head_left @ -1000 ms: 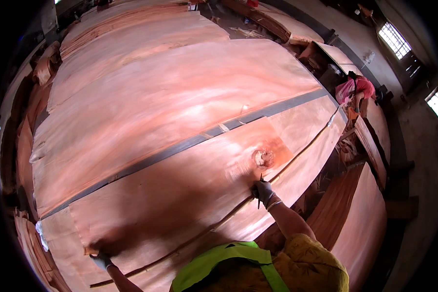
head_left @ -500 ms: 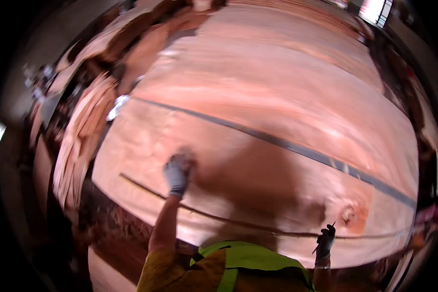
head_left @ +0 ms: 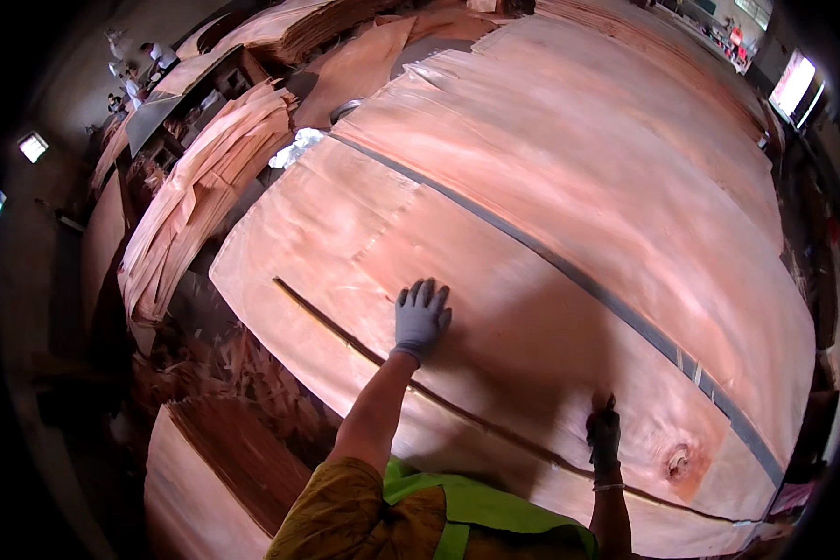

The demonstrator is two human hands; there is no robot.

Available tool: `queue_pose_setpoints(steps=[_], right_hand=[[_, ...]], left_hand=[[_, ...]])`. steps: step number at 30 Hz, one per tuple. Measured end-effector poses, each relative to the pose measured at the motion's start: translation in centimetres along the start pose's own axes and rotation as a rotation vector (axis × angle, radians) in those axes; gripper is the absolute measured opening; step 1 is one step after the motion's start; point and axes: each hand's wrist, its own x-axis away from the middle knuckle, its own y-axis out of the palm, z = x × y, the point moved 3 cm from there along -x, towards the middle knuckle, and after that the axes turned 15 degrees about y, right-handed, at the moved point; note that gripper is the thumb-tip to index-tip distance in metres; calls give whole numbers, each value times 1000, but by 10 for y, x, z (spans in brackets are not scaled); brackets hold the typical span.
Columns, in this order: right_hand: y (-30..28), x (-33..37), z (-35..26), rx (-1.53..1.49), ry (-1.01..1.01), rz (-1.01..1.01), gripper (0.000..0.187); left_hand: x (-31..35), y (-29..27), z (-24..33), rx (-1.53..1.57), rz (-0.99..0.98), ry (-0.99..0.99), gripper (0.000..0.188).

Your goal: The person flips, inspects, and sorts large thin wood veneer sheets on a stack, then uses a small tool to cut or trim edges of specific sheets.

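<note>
Well, my left hand (head_left: pixel 421 320), in a grey glove, lay palm down on the thin wood sheet (head_left: pixel 495 280), just inside its left edge; the fingers were extended and a little apart, pointing away from me, with nothing pinched between them; that forearm reached forward and slanted to the right, out of a brown sleeve (head_left: pixel 331 509), and crossed above the long thin stick (head_left: pixel 481 425).

My right hand (head_left: pixel 604 437) was over the nearer part of the same sheet, well apart from the left; its arm came almost straight up from below, and the wrist, with a pale band (head_left: pixel 609 486) round it, crossed above the stick too; the glove was so dark in the shadow that I couldn't tell whether its fingers were closed or pinching something.

The sheet lay flat before me, over another pale sheet (head_left: pixel 285 210); a rough knot (head_left: pixel 679 461) showed to the right of my right hand; beyond the sheet ran a dark grey strip (head_left: pixel 532 245), with broad wood sheets (head_left: pixel 625 177) on its far side.
</note>
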Motion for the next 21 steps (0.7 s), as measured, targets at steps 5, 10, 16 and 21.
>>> queue_pose_setpoints(steps=[5,10,16,21], right_hand=[[81,34,-54,120,-152,155,19],[227,22,-116,-125,-30,-241,39],[285,7,-149,411,71,-16,60],[342,-18,-176,733,-347,74,59]], left_hand=[[3,5,-11,43,-6,-29,44],[-15,-15,-20,83,-5,108,38],[-85,4,-137,94,-35,185,12],[-143,52,-205,22,-87,287,14]])
